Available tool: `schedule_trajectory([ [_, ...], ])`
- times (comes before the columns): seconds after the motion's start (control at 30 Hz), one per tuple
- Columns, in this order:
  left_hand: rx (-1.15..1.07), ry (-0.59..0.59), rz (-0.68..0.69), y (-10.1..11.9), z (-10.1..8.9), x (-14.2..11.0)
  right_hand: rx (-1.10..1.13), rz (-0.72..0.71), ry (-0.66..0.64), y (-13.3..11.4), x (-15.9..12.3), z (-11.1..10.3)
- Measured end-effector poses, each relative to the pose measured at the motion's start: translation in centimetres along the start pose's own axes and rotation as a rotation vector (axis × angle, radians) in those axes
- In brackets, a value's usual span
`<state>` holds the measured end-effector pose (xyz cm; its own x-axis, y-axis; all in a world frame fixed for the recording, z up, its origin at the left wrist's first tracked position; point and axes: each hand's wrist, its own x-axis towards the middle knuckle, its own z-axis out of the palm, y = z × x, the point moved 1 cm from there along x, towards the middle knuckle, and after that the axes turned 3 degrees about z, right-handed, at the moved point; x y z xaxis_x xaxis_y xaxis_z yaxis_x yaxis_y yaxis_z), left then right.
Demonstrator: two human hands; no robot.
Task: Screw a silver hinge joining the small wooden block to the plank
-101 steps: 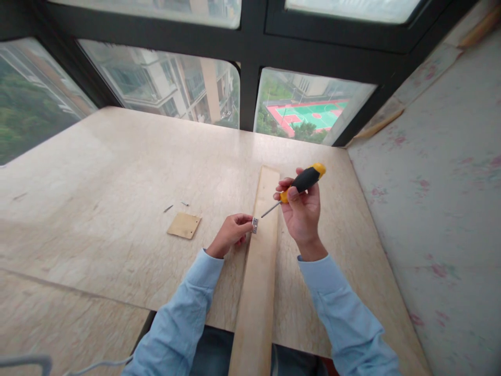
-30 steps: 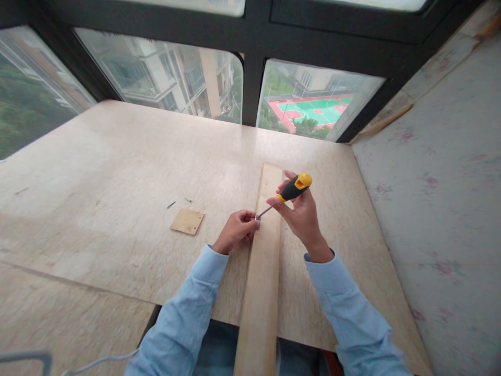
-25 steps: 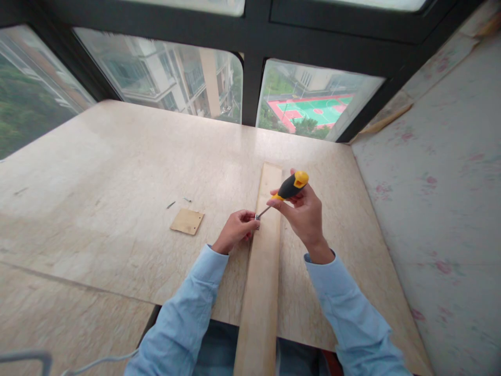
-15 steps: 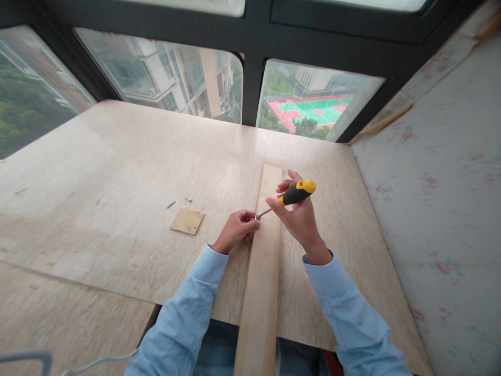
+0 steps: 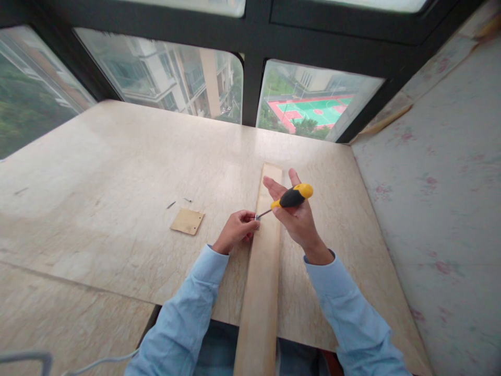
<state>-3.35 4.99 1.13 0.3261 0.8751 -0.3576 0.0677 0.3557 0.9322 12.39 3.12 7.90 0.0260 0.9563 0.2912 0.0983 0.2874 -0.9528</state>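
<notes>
My right hand (image 5: 299, 219) holds a screwdriver (image 5: 291, 196) with a yellow and black handle, several of its fingers stretched out past the handle. The shaft slants down to the left, its tip at a small metal bracket (image 5: 257, 218) on the left edge of a long wooden board (image 5: 264, 271). My left hand (image 5: 239, 228) is closed on the bracket and pinches it against the board; the fingers partly cover it. Whether a screw sits under the tip is too small to tell.
A thin wooden square (image 5: 187, 221) with small holes lies left of my left hand. Beyond it are a small screw (image 5: 188, 200) and a thin dark metal piece (image 5: 171, 204). A pale cable (image 5: 105, 360) runs at the lower left. Windows stand behind, a papered wall (image 5: 438, 209) to the right.
My right hand's fingers have opened and reached left over the board, and the screwdriver handle has dipped slightly down and left. My left hand and the bracket stay put.
</notes>
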Motion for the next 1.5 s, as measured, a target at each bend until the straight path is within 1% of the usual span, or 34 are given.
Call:
schedule_trajectory([
  [0.07,-0.001,-0.007,0.003,0.0,0.0,0.0,0.019,-0.014,0.015,0.6,0.0,0.2],
  [0.1,-0.001,-0.009,0.006,0.0,0.0,-0.1,-0.005,-0.008,0.044,1.0,0.0,0.2],
  [0.2,0.002,-0.016,0.011,0.1,0.0,-0.1,-0.121,0.016,0.191,1.9,0.1,0.1],
  [0.27,0.006,-0.022,0.012,0.1,0.0,-0.1,-0.125,0.015,0.247,1.9,0.1,-0.1],
  [0.37,0.012,-0.020,0.004,0.1,0.0,-0.1,-0.058,0.024,0.209,1.4,0.0,0.0],
  [0.47,0.002,-0.011,-0.006,0.1,0.0,-0.1,0.027,0.029,0.084,0.7,0.0,0.2],
  [0.53,-0.003,-0.009,-0.009,0.1,0.0,0.0,0.097,0.002,-0.017,0.4,0.0,0.5],
  [0.6,-0.004,-0.005,-0.004,0.0,0.0,0.0,0.138,-0.036,-0.058,0.5,0.1,0.7],
  [0.63,-0.003,-0.006,0.000,0.0,0.0,0.0,0.137,-0.052,-0.048,0.6,0.1,0.8],
  [0.73,-0.004,-0.010,0.005,-0.1,0.0,0.0,0.085,-0.073,0.036,1.3,0.2,0.8],
  [0.8,-0.002,-0.017,0.006,-0.2,-0.1,0.0,-0.017,-0.071,0.103,1.7,0.1,0.6],
  [0.9,0.007,-0.030,0.017,-0.1,-0.1,0.0,-0.234,-0.068,0.218,1.9,0.0,0.1],
  [0.97,0.007,-0.038,0.023,0.1,-0.1,-0.1,-0.312,-0.059,0.256,1.6,-0.1,-0.1],
  [1.1,-0.010,-0.042,0.016,0.3,-0.1,-0.2,-0.300,-0.026,0.242,0.6,-0.3,0.0],
  [1.3,-0.030,-0.031,0.001,0.4,-0.2,-0.2,-0.056,0.059,0.161,0.0,-0.5,0.3],
  [1.43,-0.044,-0.025,-0.008,0.4,-0.3,-0.2,0.023,0.025,0.095,-0.1,-0.4,0.5],
  [1.5,-0.049,-0.027,-0.006,0.4,-0.3,-0.1,0.009,0.009,0.102,0.0,-0.3,0.6],
])
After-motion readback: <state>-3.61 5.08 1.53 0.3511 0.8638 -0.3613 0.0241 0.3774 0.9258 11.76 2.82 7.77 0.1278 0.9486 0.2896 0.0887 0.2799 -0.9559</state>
